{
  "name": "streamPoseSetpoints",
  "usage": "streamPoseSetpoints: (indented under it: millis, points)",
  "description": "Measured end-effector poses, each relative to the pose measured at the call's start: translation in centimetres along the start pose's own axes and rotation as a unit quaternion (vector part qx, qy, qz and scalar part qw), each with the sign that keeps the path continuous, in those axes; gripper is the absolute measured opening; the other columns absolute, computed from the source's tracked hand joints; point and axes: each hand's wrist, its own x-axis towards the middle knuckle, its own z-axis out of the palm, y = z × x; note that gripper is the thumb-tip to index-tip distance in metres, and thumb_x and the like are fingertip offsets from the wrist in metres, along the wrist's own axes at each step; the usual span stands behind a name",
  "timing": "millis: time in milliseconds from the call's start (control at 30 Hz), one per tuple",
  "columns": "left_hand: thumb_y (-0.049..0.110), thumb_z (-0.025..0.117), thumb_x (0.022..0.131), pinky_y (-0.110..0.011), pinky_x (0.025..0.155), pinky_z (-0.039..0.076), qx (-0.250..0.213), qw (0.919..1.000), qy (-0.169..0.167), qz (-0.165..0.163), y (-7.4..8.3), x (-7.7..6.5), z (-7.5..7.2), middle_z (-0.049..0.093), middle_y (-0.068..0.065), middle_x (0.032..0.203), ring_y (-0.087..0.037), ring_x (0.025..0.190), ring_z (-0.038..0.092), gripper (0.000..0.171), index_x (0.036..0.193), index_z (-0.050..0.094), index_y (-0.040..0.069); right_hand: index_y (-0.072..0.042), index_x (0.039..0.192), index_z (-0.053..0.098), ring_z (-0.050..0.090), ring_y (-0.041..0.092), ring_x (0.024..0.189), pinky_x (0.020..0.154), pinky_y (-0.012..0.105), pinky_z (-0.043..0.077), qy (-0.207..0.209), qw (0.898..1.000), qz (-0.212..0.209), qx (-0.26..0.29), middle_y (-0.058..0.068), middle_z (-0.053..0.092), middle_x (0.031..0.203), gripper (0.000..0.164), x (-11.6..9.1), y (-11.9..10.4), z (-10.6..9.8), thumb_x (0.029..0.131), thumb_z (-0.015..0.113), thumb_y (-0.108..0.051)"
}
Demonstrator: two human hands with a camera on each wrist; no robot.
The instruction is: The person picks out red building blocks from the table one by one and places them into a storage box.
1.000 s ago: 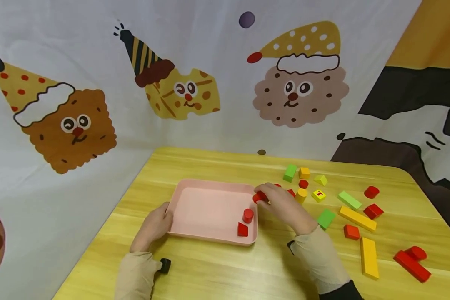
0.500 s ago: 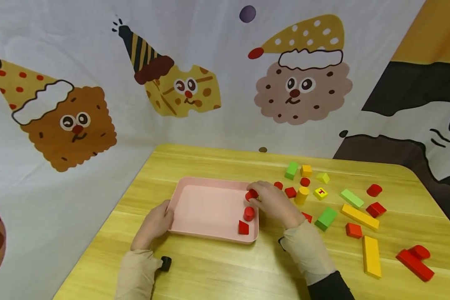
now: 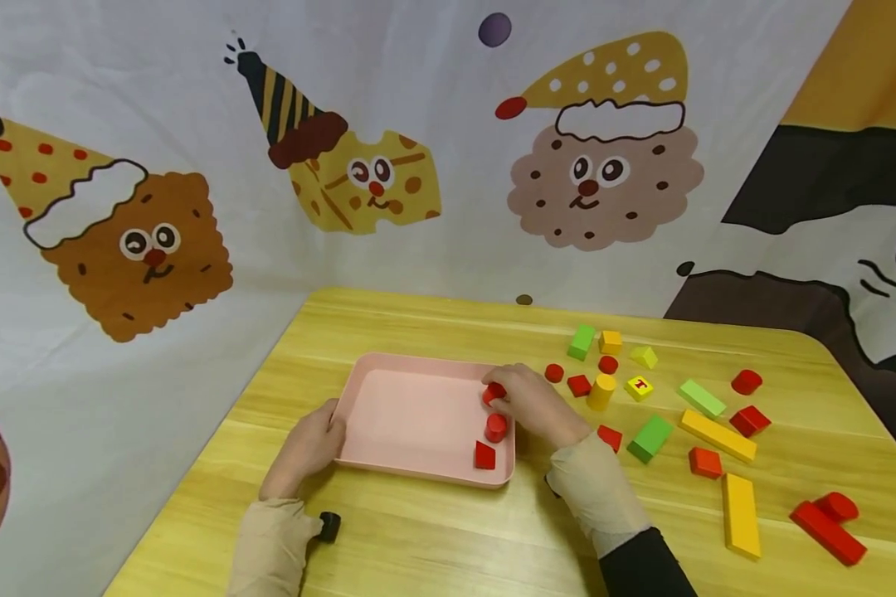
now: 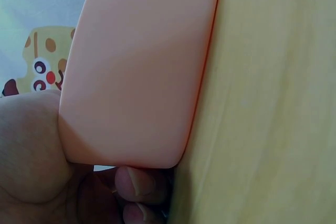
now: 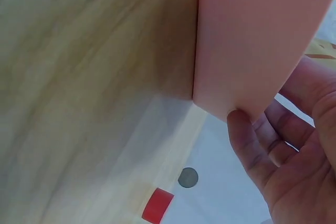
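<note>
A shallow pink tray [image 3: 411, 419] lies on the wooden table. My left hand [image 3: 308, 444] grips its left end, thumb at the rim; in the left wrist view, fingertips curl against the tray wall [image 4: 136, 72]. Over the right end reaches my right hand [image 3: 541, 406], its thumb and fingers around a red block [image 3: 493, 394] inside the tray. Part of that block is covered by the fingers. In front of it, also in the tray, are a red cylinder [image 3: 496, 428] and a red angular block [image 3: 484, 455]. The right wrist view shows one finger touching the outer wall [image 5: 252, 40], which hides the block.
Several loose blocks are spread right of the tray. Among them are a yellow cylinder [image 3: 601, 391], a green block [image 3: 650, 439], a yellow bar [image 3: 741, 516] and a red bar [image 3: 828, 533]. A cartoon-printed cloth [image 3: 448, 274] hangs behind the table.
My right hand has moved left with the red block, from over the tray's right rim to inside the tray. The left hand keeps its grip on the tray.
</note>
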Motion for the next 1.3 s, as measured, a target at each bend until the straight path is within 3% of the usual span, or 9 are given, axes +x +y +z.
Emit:
streamPoseSetpoints:
  millis: [300, 533, 1000, 1300]
  points:
    - [0.018, 0.036, 0.100, -0.049, 0.080, 0.047, 0.000, 1.0000, 0.002, 0.003, 0.0, -0.2, -0.1, 0.063, -0.017, 0.108, -0.026, 0.090, 0.056, 0.033, 0.126, 0.053, 0.005, -0.008, 0.114, 0.066, 0.054, 0.021, 0.101, 0.093, 0.038, 0.047, -0.021, 1.000, -0.012, -0.004, 0.003, 0.065, 0.110, 0.034, 0.5, -0.1, 0.4, 0.081, 0.073, -0.010]
    - [0.019, 0.036, 0.101, -0.048, 0.079, 0.047, 0.003, 1.0000, 0.002, 0.003, 0.2, -0.1, -0.2, 0.063, -0.017, 0.108, -0.026, 0.090, 0.057, 0.033, 0.127, 0.052, 0.007, -0.008, 0.112, 0.067, 0.055, 0.021, 0.101, 0.092, 0.038, 0.046, -0.012, 1.000, -0.023, -0.015, 0.003, 0.065, 0.110, 0.032, 0.5, 0.2, 0.7, 0.080, 0.073, -0.009]
    - [0.019, 0.036, 0.100, -0.050, 0.082, 0.047, -0.005, 1.0000, 0.001, -0.001, 0.3, -0.3, 0.1, 0.062, -0.019, 0.113, -0.028, 0.095, 0.058, 0.035, 0.129, 0.051, 0.006, -0.010, 0.118, 0.064, 0.054, 0.021, 0.107, 0.096, 0.039, 0.044, -0.027, 0.999, 0.000, -0.021, 0.002, 0.063, 0.116, 0.037, 0.2, 0.2, 0.3, 0.081, 0.072, -0.011]
    - [0.020, 0.034, 0.101, -0.050, 0.082, 0.047, -0.004, 1.0000, -0.002, -0.002, 0.1, -0.2, 0.1, 0.062, -0.019, 0.113, -0.028, 0.096, 0.057, 0.034, 0.128, 0.051, 0.007, -0.012, 0.121, 0.062, 0.053, 0.022, 0.108, 0.094, 0.042, 0.046, 0.013, 1.000, -0.018, -0.004, 0.004, 0.062, 0.120, 0.037, -1.2, 0.3, -0.8, 0.084, 0.069, -0.014]
